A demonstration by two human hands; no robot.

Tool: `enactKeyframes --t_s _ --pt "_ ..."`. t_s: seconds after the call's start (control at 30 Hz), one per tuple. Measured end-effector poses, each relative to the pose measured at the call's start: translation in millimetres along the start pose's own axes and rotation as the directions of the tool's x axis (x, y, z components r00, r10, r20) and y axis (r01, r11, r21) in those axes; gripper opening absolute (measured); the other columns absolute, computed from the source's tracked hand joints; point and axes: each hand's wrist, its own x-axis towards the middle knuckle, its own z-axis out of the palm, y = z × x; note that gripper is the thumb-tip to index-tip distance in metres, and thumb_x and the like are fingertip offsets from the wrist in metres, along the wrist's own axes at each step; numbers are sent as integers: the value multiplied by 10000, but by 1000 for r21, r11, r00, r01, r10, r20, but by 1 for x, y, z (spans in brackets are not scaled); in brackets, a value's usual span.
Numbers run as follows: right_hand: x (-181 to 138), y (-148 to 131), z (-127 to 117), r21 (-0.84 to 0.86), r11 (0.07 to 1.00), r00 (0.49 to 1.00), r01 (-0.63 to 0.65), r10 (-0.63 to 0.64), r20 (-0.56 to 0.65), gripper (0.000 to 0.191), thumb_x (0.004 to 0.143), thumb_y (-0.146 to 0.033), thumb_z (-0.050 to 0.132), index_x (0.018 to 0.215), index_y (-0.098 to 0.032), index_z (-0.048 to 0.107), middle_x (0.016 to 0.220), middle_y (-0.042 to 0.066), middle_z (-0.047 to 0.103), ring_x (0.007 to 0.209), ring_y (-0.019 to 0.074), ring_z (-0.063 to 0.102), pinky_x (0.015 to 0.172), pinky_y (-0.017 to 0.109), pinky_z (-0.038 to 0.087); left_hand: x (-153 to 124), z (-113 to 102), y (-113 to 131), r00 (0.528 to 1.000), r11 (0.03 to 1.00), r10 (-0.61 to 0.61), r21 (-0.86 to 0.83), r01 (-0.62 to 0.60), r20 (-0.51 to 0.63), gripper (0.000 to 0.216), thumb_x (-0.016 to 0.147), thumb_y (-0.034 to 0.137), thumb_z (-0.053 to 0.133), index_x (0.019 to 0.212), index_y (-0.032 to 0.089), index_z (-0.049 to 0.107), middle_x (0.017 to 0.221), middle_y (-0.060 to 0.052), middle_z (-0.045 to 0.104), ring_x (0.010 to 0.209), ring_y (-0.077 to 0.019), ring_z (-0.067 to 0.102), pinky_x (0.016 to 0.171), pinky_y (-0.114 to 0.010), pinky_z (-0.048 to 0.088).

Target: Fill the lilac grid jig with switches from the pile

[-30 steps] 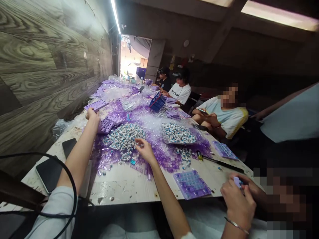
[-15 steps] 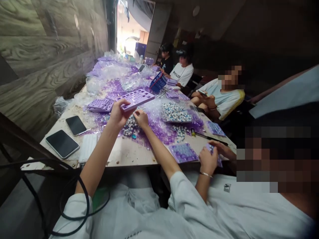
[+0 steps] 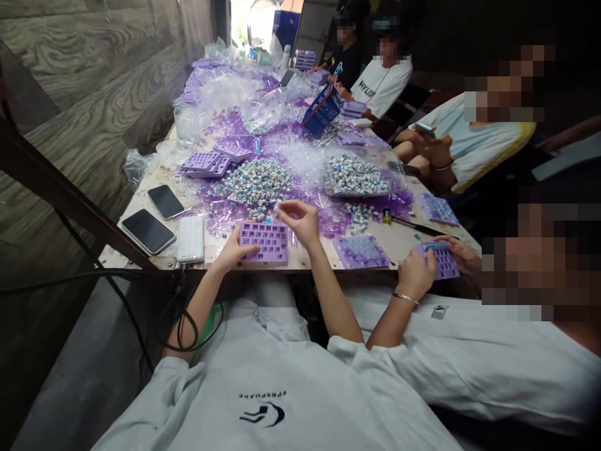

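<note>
Gripping a purple slotted plate (image 3: 270, 235) by its left side, the left hand (image 3: 233, 252) had its thumb on top, at the near edge of the table (image 3: 212, 245). By the plate's far right corner, the right hand (image 3: 304, 223) brought thumb and fingertips close; whether they pinched anything could not be told. Beyond the plate lay heaped white-and-blue pieces (image 3: 258, 185) and, farther left, stacked purple plates (image 3: 206, 164).

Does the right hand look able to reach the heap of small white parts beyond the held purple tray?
Probably yes: the right hand is near the front of the heap, and nothing visible blocks the way.
</note>
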Motion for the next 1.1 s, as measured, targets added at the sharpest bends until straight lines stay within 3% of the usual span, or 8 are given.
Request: enactKeyframes --t_s 0.07,0.17,0.37,0.5,0.7,0.83,1.0,1.1 --pt "-21 -9 19 -51 998 985 37 -28 173 248 801 -430 747 909 -207 747 880 37 737 769 169 676 752 306 568 2 0 -8 999 998 40 37 -41 25 673 584 207 806 1212 224 562 1184 -52 649 1128 -255 615 971 -366 487" --pt "-37 -12 41 -111 989 960 100 -67 273 194 848 -384 714 944 -222 759 939 45 730 864 187 675 824 323 545 3 1 -17 998 996 54 70 -55 16 665 601 238 802 1221 214 559 1155 -52 646 1084 -253 627 934 -356 499" --pt "-45 -6 49 -221 959 962 178 -122 245 142 897 -293 673 992 -235 760 962 60 693 942 210 650 886 340 511 -1 1 -24 996 993 88 82 -87 -11 655 601 240 768 1223 204 568 1153 -55 649 1076 -264 614 914 -350 499" --pt "-49 -10 47 -293 929 944 227 -135 303 136 908 -240 656 999 -244 757 973 62 680 960 220 633 897 349 501 1 -2 -30 996 996 87 1 -87 -17 449 683 276 617 1127 210 631 1090 -36 675 1051 -252 610 850 -324 508" --pt "-51 -14 49 -409 869 928 276 -131 349 159 899 -166 634 956 -243 761 929 69 666 920 237 607 850 362 496 6 -1 -36 996 996 70 -58 -73 -56 387 788 474 617 1028 180 693 989 -44 703 978 -240 636 823 -316 508" --pt "-56 -10 49 -363 909 953 204 -98 288 185 906 -172 622 993 -248 767 949 64 675 929 232 620 866 357 495 4 2 -31 999 996 7 -89 -11 -42 508 780 584 686 1083 177 702 938 -38 720 849 -204 652 739 -289 505" --pt "-62 -3 47 -253 953 965 168 -106 241 221 902 -194 623 1065 -254 760 966 60 675 965 226 633 891 352 505 -1 3 -25 996 996 -71 -52 68 -57 476 749 623 714 961 198 723 679 11 643 583 -139 565 535 -252 428" --pt "-63 -3 47 -211 965 967 156 -105 233 236 896 -186 630 1086 -259 749 987 52 673 976 209 634 901 334 507 0 2 -25 994 998 -65 -15 64 -86 470 728 635 720 922 207 729 653 12 629 551 -143 545 510 -262 409"
